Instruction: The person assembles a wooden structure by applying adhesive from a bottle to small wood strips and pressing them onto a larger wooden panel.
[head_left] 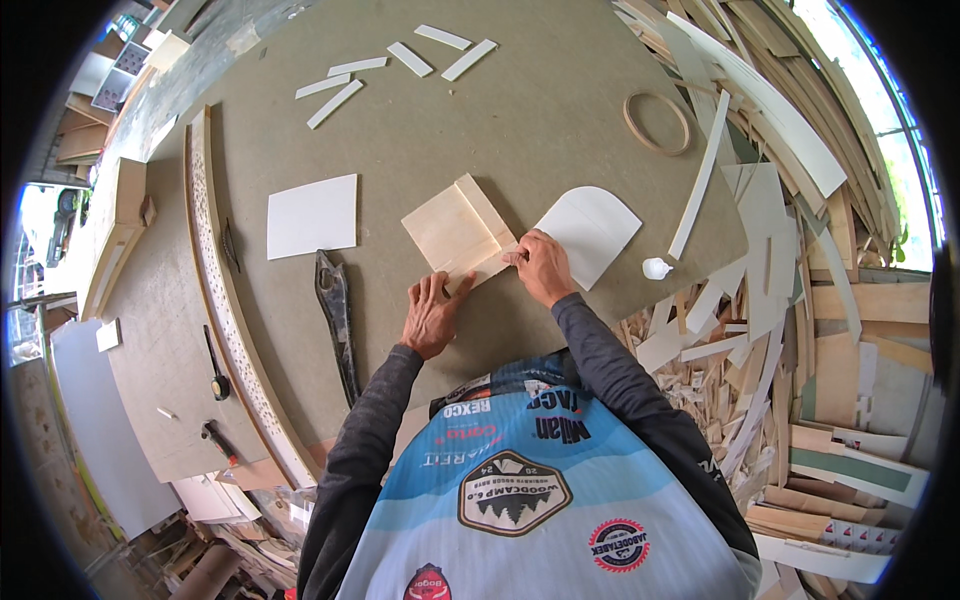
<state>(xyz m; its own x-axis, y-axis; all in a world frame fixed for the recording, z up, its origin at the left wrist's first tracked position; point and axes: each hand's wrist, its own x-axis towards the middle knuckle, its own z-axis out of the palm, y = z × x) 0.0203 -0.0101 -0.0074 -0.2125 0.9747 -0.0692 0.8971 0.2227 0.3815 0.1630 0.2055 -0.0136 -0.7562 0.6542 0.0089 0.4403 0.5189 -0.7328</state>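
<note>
A light plywood square (440,225) lies turned cornerwise on the workbench, with a narrow wooden strip (483,212) along its right side. My left hand (432,318) rests at the square's near corner, fingers apart, thumb and fingertips touching the wood. My right hand (543,268) is closed in a pinch at the near end of the strip; whatever sits between the fingertips is hidden. Just right of it lies a white panel with a rounded end (590,228), partly covered by that hand. A white rectangular panel (312,217) is to the left.
Several white strips (408,60) lie at the far side. A wooden ring (657,123), a long white strip (700,175) and a small white container (657,268) sit right. Leftward are a black tool-like piece (335,315), a long curved board (222,260) and a screwdriver (217,378). Offcuts (700,340) crowd the right.
</note>
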